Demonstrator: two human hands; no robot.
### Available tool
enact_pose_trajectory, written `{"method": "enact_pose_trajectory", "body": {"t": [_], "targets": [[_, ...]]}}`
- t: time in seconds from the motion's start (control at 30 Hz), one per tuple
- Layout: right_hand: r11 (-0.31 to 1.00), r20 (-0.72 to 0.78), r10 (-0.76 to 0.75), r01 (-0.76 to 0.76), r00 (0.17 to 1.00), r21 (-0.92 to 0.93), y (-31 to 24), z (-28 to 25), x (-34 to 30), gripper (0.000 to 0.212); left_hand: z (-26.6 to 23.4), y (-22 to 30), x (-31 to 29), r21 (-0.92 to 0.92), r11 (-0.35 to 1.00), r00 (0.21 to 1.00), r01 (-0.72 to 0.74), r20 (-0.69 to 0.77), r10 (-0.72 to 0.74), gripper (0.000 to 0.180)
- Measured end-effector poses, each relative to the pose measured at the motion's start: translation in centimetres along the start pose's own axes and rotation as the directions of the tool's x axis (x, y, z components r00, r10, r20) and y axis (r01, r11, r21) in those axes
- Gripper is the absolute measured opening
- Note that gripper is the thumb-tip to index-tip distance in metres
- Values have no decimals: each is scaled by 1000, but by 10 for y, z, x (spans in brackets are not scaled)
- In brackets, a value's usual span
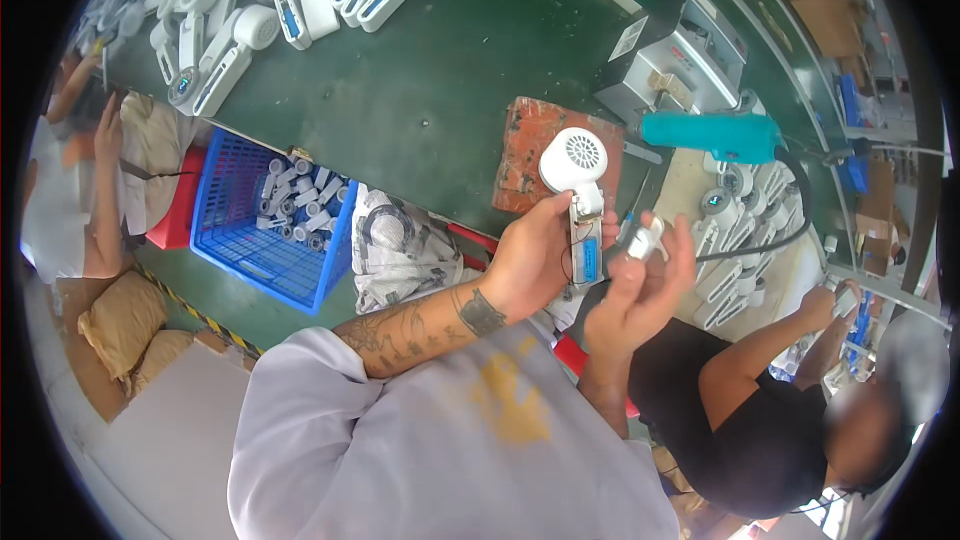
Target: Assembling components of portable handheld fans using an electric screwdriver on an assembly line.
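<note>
My left hand (538, 248) is closed around the handle of a white handheld fan (574, 162). Its round grille head points away from me, over a worn reddish-brown block (524, 152) on the green workbench. The handle lies uncovered, showing a blue battery (585, 258) and thin wires inside. Just right of it, my right hand (632, 298) pinches a small white plastic piece (645, 239) between thumb and fingers, apart from the fan. Its exact kind is hard to make out.
A teal power tool (708, 137) with a black cable lies right of the block, before a metal box device (672, 52). Fans crowd the bench's far left (205, 35) and a board at right (735, 240). A blue crate (265, 285) holds white parts. Co-workers sit on both sides.
</note>
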State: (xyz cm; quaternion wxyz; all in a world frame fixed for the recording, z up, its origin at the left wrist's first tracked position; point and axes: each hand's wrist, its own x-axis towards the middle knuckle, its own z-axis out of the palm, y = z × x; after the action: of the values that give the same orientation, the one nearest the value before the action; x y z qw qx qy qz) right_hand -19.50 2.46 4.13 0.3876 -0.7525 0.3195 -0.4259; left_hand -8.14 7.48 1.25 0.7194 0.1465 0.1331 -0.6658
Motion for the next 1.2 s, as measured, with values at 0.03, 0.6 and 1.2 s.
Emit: {"method": "enact_pose_trajectory", "body": {"t": [0.03,0.6,1.2], "targets": [[999,19,27,-27,999,22,-7,-4,2,58,-2,0,0,27,1000,1000,15,18,-16,42],[923,121,228,-175,966,-341,-15,5,10,56,1,0,-4,112,991,997,-73,-11,75,42],[916,116,272,-220,955,-336,-10,9,5,56,-11,-12,3,123,981,988,-153,47,148,36]]}}
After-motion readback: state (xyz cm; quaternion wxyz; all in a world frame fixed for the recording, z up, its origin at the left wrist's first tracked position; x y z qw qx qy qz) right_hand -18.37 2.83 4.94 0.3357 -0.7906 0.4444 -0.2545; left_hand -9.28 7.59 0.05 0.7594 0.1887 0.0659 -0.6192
